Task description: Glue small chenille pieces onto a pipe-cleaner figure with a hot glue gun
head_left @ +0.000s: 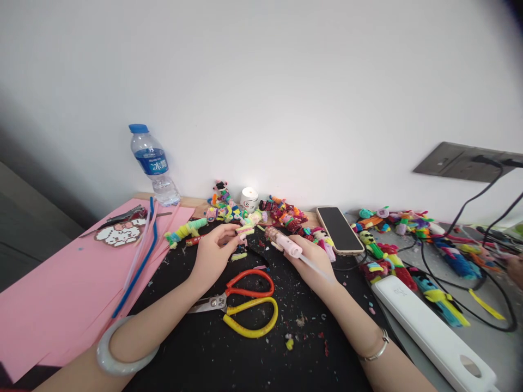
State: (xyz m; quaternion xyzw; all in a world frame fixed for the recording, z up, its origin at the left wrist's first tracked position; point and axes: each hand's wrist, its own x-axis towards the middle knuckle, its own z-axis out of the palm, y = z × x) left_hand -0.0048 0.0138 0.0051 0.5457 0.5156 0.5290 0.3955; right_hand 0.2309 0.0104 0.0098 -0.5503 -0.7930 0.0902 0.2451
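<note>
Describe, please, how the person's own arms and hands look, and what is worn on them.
The left hand and right hand are bare. The left arm wears a thick, smooth, glossy bangle of pale grey-white. The right arm has a thin, silver-coloured bracelet.

A small fuzzy piece (245, 231), pale yellow and pink, is to the left of the pink glue gun (291, 247), whose whitish stick (315, 267) points near and right.

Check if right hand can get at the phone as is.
Probably yes: the phone lies just past the right hand, uncovered, though a small doll sits between. That hand holds a pink glue gun, likely to be set down first.
</note>
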